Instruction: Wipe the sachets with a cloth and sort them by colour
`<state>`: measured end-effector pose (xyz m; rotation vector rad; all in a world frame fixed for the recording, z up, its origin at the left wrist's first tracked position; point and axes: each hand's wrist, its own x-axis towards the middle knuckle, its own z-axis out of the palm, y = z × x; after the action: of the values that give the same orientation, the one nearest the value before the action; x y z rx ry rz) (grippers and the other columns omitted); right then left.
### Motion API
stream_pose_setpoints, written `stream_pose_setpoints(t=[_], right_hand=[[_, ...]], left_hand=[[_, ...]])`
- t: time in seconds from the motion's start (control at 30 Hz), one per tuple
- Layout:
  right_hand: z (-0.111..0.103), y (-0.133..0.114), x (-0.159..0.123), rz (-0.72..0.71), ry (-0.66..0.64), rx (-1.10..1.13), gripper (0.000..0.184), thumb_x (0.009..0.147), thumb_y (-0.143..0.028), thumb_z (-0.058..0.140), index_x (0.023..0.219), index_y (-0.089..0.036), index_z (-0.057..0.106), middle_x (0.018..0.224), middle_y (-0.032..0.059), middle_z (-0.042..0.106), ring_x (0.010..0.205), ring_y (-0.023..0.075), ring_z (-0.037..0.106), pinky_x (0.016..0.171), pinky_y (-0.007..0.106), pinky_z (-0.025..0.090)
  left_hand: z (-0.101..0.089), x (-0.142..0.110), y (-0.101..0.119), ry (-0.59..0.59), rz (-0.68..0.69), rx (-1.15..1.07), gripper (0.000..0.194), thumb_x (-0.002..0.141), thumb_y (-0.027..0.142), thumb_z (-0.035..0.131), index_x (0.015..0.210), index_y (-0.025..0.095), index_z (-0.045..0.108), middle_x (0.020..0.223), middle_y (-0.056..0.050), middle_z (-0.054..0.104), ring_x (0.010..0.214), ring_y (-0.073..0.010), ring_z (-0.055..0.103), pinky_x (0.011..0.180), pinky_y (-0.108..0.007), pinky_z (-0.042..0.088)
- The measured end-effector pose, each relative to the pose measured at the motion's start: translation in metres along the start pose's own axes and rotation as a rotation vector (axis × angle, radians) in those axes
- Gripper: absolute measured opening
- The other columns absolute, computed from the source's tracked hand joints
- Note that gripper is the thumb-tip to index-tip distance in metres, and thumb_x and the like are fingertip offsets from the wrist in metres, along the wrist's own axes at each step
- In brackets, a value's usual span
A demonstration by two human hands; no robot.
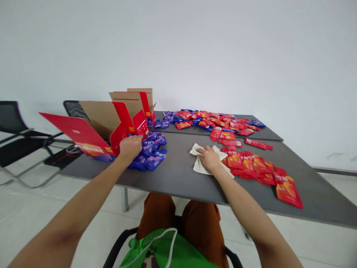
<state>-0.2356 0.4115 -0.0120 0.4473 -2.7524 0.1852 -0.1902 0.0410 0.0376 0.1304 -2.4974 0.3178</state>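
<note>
My left hand [131,147] is at the right side of the near red carton [118,134], beside a pile of purple pouches [153,150]. Its fingers look curled in, and what they may hold is hidden. On the dark tabletop my right hand [209,159] presses down on a crumpled white cloth [202,166], fingers bent over it. Just right of the cloth lie red pouches [247,163] in an overlapping row, close to that hand. The near carton stands with its flaps up, and its inside is partly seen.
A second open carton [131,97] stands behind the first. Red and purple pouches are heaped [205,119] at the back of the grey table [178,182]. Single red pouches [259,144] lie between. Black chairs [16,136] stand at the left, and a white wall [195,48] behind.
</note>
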Motion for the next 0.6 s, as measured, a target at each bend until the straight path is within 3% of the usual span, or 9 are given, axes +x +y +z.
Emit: stream_pose_setpoints(t=[0.1,0.17,0.27,0.37,0.6], right_hand=[[-0.001,0.000,-0.001,0.007,-0.002,0.000,0.038,0.094,-0.037,0.053,0.131,-0.035,0.059,0.114,0.0070,0.057,0.110,0.0226,0.053,0.086,0.028,0.041],[-0.001,0.000,-0.001,0.004,-0.003,-0.001,0.037,0.094,-0.037,0.054,0.131,-0.035,0.059,0.114,0.0068,0.057,0.109,0.0226,0.053,0.086,0.029,0.042],[0.000,-0.001,-0.001,0.002,0.000,-0.007,0.037,0.094,-0.037,0.053,0.131,-0.035,0.059,0.114,0.0068,0.057,0.109,0.0230,0.053,0.085,0.029,0.042],[0.002,-0.001,0.000,0.011,0.002,-0.018,0.037,0.095,-0.037,0.052,0.131,-0.036,0.059,0.115,0.0069,0.056,0.110,0.0234,0.053,0.085,0.029,0.043],[0.005,-0.002,0.000,0.011,0.023,-0.074,0.037,0.096,-0.039,0.050,0.132,-0.036,0.057,0.114,0.0072,0.056,0.108,0.0237,0.053,0.081,0.029,0.044]], left_hand=[[0.016,-0.012,-0.005,-0.066,0.201,-0.006,0.041,0.090,0.017,0.038,0.120,0.011,0.065,0.111,-0.019,0.069,0.101,-0.0309,0.064,0.082,-0.039,0.049],[0.022,-0.020,-0.009,-0.053,0.192,0.018,0.043,0.091,0.017,0.037,0.125,0.009,0.062,0.115,-0.021,0.067,0.102,-0.0322,0.064,0.080,-0.040,0.050],[0.018,-0.025,-0.012,-0.035,0.057,0.066,0.046,0.094,0.018,0.030,0.130,0.007,0.057,0.108,-0.023,0.067,0.097,-0.0336,0.065,0.075,-0.041,0.051],[0.001,-0.016,-0.013,-0.014,-0.116,0.088,0.045,0.096,0.018,0.024,0.123,0.006,0.058,0.099,-0.022,0.067,0.094,-0.0340,0.066,0.074,-0.042,0.052],[-0.053,0.045,-0.014,0.149,-0.420,0.046,0.030,0.095,0.008,0.026,0.107,0.003,0.054,0.101,-0.022,0.066,0.096,-0.0304,0.067,0.077,-0.046,0.054]])
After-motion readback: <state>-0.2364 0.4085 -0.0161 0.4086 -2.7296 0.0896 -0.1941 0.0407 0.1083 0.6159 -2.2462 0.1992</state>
